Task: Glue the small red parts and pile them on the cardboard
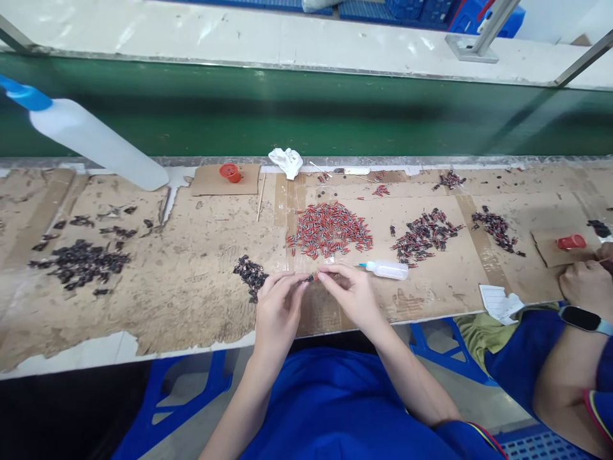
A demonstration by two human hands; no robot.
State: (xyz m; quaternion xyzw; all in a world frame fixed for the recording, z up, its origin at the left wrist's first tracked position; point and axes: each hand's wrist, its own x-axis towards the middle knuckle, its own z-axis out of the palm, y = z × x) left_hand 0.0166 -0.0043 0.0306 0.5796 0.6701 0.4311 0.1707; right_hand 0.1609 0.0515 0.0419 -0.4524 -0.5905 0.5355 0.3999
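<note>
My left hand (278, 305) pinches a small black piece (311, 278) between thumb and fingertips. Against it, the fingertips of my right hand (353, 292) are closed on a small red piece (316, 276); the two pieces meet, but whether they are joined I cannot tell. Just left of my left hand lies a heap of black pieces (249, 275). Beyond both hands spreads a large pile of red-and-silver pieces (330, 229). A small clear squeeze bottle (389, 269) with a blue-green tip lies beside my right hand.
Cardboard (191, 281) covers the bench. A large white bottle (98, 142) leans at the left, near a red cup (230, 172) and crumpled tissue (286, 162). Mixed black-and-red piles (426, 235) lie rightward. A co-worker's hand (588, 284) is at the far right.
</note>
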